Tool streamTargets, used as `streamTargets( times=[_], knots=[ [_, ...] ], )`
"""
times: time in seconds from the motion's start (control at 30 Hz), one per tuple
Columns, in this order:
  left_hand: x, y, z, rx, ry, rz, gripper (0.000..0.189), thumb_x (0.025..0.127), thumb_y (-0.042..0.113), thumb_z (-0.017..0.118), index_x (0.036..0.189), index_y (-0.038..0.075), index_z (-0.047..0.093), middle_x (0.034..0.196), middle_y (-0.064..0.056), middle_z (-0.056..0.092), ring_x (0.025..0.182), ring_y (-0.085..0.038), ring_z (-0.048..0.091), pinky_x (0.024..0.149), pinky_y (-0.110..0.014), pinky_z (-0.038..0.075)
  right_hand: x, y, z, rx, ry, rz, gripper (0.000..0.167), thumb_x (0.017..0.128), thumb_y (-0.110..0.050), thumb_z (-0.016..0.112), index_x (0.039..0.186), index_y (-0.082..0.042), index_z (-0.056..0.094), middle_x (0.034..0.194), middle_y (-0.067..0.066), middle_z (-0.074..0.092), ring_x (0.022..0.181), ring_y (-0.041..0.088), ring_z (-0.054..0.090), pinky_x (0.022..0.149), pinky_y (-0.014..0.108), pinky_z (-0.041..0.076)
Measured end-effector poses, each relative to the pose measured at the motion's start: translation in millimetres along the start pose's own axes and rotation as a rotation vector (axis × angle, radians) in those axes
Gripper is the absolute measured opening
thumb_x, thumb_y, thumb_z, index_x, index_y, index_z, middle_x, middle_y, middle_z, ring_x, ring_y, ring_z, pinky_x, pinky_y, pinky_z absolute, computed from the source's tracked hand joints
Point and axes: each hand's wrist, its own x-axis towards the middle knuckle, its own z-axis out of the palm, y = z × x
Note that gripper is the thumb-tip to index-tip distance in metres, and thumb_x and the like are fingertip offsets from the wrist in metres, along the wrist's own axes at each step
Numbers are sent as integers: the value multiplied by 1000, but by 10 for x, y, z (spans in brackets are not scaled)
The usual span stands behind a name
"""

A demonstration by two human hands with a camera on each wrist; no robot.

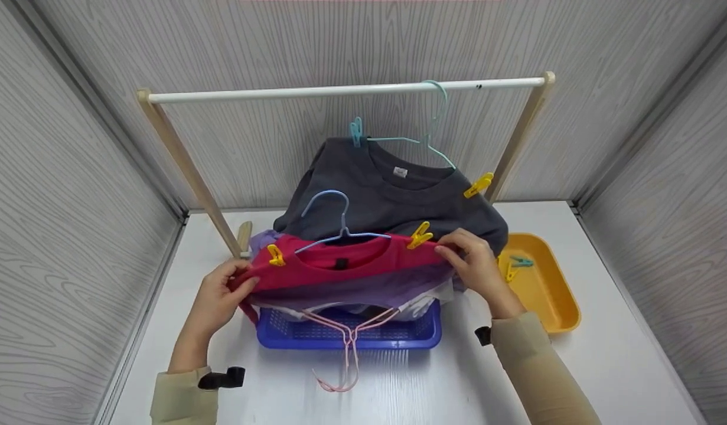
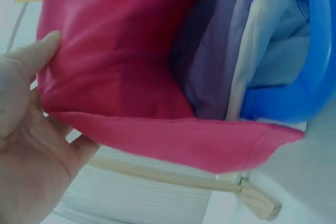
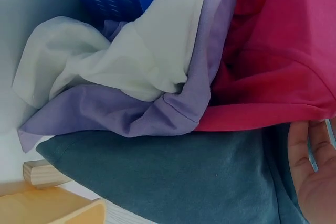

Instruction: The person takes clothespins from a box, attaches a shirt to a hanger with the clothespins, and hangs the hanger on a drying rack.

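Observation:
A red T-shirt (image 1: 363, 260) spreads between both hands on a light blue hanger (image 1: 344, 215). Yellow clothespins sit on its two shoulders, a left one (image 1: 276, 255) and a right one (image 1: 420, 235). My left hand (image 1: 218, 298) pinches the shirt's left shoulder, thumb in front, as the left wrist view also shows. At the other shoulder, my right hand (image 1: 475, 265) pinches the cloth between thumb and fingers. Behind it, a dark grey T-shirt (image 1: 351, 189) hangs by a green hanger (image 1: 440, 112), with a blue clothespin (image 1: 356, 131) and a yellow clothespin (image 1: 478, 185) on its shoulders.
A white rail (image 1: 292, 92) on wooden posts spans the back. Below the red shirt, a blue basket (image 1: 348, 343) holds purple and white clothes, with pink hangers (image 1: 350, 342) over its front rim. An orange tray (image 1: 546, 295) with several clothespins stands at the right.

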Motion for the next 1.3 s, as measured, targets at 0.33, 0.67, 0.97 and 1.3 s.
streamTargets(
  times=[0.33,0.67,0.97,1.3],
  knots=[
    [-4,-100,-97,-80,53,-61,14,83,-13,70,95,-7,70,88,-13,67,80,-10,60,70,-18,51,10,9,-11,68,50,-17,7,85,4,72,88,-2,70,83,4,64,71,14,55,65,16,46],
    [125,-333,-99,-317,261,-115,17,78,-12,76,94,-13,69,82,-4,70,75,-12,65,68,-20,53,151,-383,-87,72,123,-115,12,79,19,69,83,8,66,77,19,61,66,18,52,61,15,43],
    [321,92,-120,-268,306,-49,15,80,-13,73,93,-16,68,82,0,70,75,-7,64,68,-19,52,275,-498,-146,50,214,-149,13,78,19,71,82,7,67,75,18,61,64,17,53,59,14,42],
    [555,-115,-31,-169,381,-64,12,82,-2,78,92,-6,73,82,-8,70,69,-6,59,55,-16,47,301,-548,-153,13,284,-132,11,79,17,72,82,7,68,74,17,61,64,16,54,60,13,42]
  ],
)
